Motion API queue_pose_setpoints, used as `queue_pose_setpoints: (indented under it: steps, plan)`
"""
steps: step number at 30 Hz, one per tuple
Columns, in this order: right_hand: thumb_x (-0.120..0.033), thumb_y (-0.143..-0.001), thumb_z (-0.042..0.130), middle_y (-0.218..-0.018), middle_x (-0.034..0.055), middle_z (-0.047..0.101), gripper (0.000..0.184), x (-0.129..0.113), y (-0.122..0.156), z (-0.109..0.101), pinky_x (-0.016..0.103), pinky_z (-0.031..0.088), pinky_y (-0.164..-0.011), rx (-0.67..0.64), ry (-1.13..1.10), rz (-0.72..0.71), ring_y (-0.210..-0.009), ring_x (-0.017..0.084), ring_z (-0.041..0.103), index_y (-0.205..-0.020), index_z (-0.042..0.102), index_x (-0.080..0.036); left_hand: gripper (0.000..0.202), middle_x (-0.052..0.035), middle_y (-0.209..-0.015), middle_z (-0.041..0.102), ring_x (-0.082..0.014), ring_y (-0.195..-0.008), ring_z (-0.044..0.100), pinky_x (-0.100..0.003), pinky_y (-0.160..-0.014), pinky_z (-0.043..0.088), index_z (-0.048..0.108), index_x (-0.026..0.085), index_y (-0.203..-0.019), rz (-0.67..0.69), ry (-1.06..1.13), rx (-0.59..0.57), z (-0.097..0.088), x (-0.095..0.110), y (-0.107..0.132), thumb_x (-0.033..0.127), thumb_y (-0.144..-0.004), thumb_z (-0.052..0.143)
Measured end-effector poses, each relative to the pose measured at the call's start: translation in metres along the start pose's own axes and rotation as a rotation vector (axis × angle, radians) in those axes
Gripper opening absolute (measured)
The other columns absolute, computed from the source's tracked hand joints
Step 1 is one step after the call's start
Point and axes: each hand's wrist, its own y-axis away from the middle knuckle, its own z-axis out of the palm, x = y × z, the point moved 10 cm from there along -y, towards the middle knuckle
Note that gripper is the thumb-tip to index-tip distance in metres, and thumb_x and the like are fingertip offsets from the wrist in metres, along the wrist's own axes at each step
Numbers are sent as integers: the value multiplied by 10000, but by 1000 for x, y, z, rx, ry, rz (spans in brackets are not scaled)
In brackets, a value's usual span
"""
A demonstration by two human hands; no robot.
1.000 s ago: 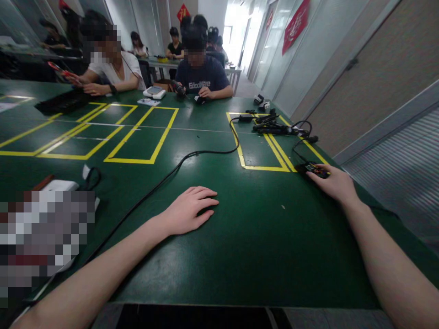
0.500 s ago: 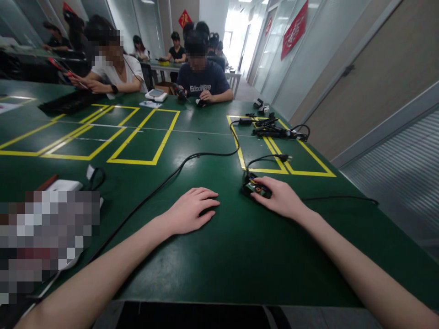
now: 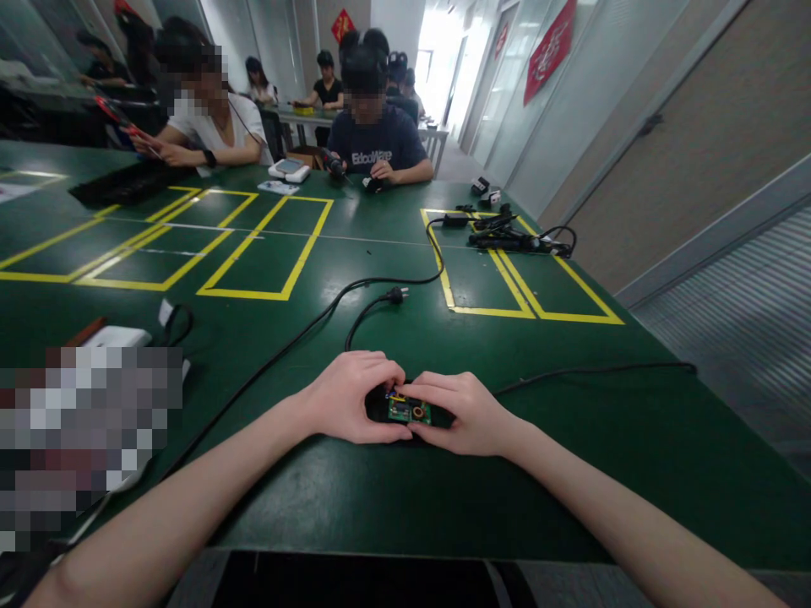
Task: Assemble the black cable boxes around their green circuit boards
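Observation:
A small black power adapter with its case open, showing a green circuit board (image 3: 409, 411), lies on the green table (image 3: 443, 490) right in front of me. My left hand (image 3: 351, 397) grips its left end with curled fingers. My right hand (image 3: 465, 414) holds its right end, thumb and fingers pinched round it. A black cord runs from the adapter to a plug (image 3: 397, 295) further back. Another cable (image 3: 596, 369) trails off to the right.
Yellow tape rectangles (image 3: 263, 253) mark the table. A pile of black adapters and cables (image 3: 507, 236) sits at the far right. A long black cable (image 3: 285, 342) crosses the table. A white box (image 3: 114, 338) lies at my left. Several people sit working at the far end.
My right hand dragged the adapter from the right table edge in to the middle. My left hand, which lay flat, now grips it too. The plug trailed along leftward.

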Motion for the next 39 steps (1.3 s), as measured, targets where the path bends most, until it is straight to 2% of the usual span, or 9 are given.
queue_pose_setpoints:
  steps: [5, 8, 11, 15, 19, 25, 31, 35, 39]
  plan:
    - [-306, -1031, 575, -1085, 96, 777, 337, -11, 1, -13, 270, 582, -690, 69, 157, -111, -859, 177, 758, -1344, 593, -183, 525, -89, -1027, 742, -256, -944, 688, -383, -863, 557, 662, 175, -1179, -17, -97, -71, 7, -4, 0, 535, -823, 803]
    - [-325, -1063, 544, -1104, 111, 784, 294, -14, 0, -14, 283, 596, -699, 72, 277, -152, -891, 191, 766, -1294, 634, -166, 664, -132, -1225, 721, -295, -1131, 662, -427, -971, 562, 602, 179, -1363, -39, -105, -78, 7, -10, 2, 501, -825, 821]
    - [-344, -1070, 559, -1101, 118, 786, 274, -10, -2, -16, 293, 611, -718, 77, 297, -149, -913, 201, 768, -1230, 669, -151, 719, -139, -1344, 681, -314, -1244, 630, -453, -1051, 543, 562, 203, -1424, -61, -104, -100, 11, -14, 3, 493, -822, 827]
    - [-382, -1055, 598, -1108, 127, 782, 291, -2, -3, -17, 314, 631, -746, 94, 274, -115, -923, 213, 766, -1211, 689, -155, 672, -134, -1306, 675, -306, -1190, 656, -444, -1029, 554, 574, 205, -1400, -99, -117, -128, 14, -18, 4, 497, -841, 805]
    - [-398, -1034, 625, -1223, 171, 752, 341, 6, -2, -15, 375, 651, -843, 65, 245, -61, -1073, 264, 753, -1264, 693, -155, 613, -123, -1204, 677, -292, -1106, 660, -414, -935, 578, 606, 187, -1354, -114, -135, -123, 11, -19, 2, 482, -850, 792]
    - [-487, -964, 707, -1326, 171, 706, 480, 22, 0, -11, 474, 634, -936, 6, 227, 50, -1137, 305, 722, -1359, 673, -216, 433, -96, -1023, 676, -274, -991, 643, -398, -865, 570, 714, 152, -1133, -106, -190, -132, 10, -18, 0, 483, -862, 782]
    - [-507, -946, 722, -1335, 160, 697, 483, 28, 0, -13, 497, 597, -1001, 32, 229, 74, -1162, 308, 708, -1336, 667, -226, 445, -94, -1054, 674, -270, -1006, 639, -392, -892, 552, 700, 162, -1151, -106, -209, -123, 11, -19, 0, 485, -858, 792]
    - [-426, -940, 718, -1205, 153, 711, 330, 26, -1, -24, 419, 602, -885, 28, 183, 46, -1049, 270, 707, -1165, 683, -188, 469, -96, -1068, 673, -275, -1013, 636, -402, -904, 549, 690, 165, -1157, -108, -222, -125, 11, -20, 1, 494, -843, 804]
    - [-249, -834, 706, -969, 81, 689, 97, 30, 1, -25, 331, 537, -738, -104, 105, 65, -864, 212, 654, -888, 637, -206, 442, -93, -1072, 678, -276, -1015, 638, -412, -925, 546, 678, 172, -1137, -101, -211, -130, 12, -19, 1, 468, -834, 804]
